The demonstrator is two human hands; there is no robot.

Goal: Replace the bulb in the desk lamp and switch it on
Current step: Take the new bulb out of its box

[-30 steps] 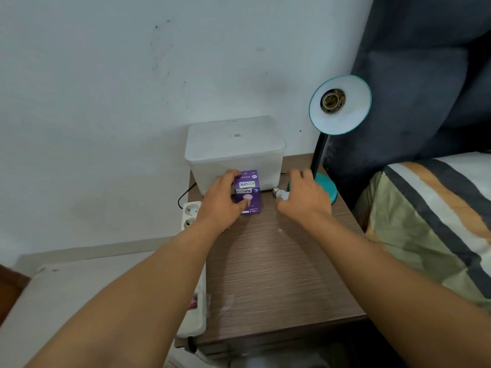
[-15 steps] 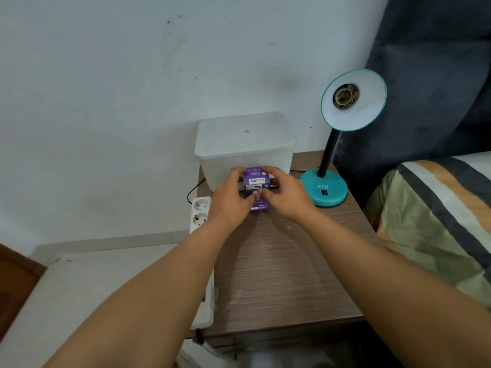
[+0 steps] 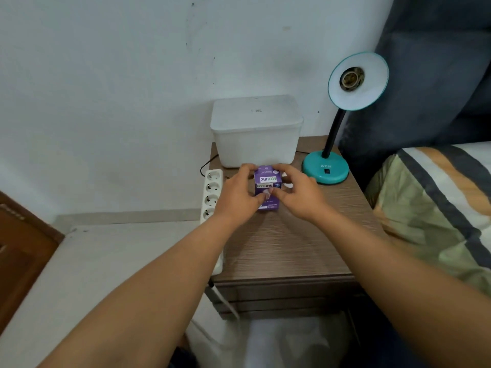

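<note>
A small purple bulb box [image 3: 267, 185] stands on the wooden bedside table [image 3: 292, 248], in front of a white lidded container. My left hand [image 3: 239, 195] grips its left side and my right hand [image 3: 297, 193] grips its right side, fingers on the top flap. A teal desk lamp [image 3: 325, 170] stands at the table's back right; its shade [image 3: 357, 81] faces me with an empty socket [image 3: 350, 78]. A bit of white shows just behind my right thumb; I cannot tell what it is.
A white lidded plastic container [image 3: 256, 131] sits against the wall. A white power strip [image 3: 211, 192] runs along the table's left edge. A bed with a striped cover [image 3: 435, 208] is to the right, a dark headboard behind the lamp.
My right hand left the old bulb beside the lamp base and moved left onto the purple box. Both hands now hold the box. The camera view shifted slightly.
</note>
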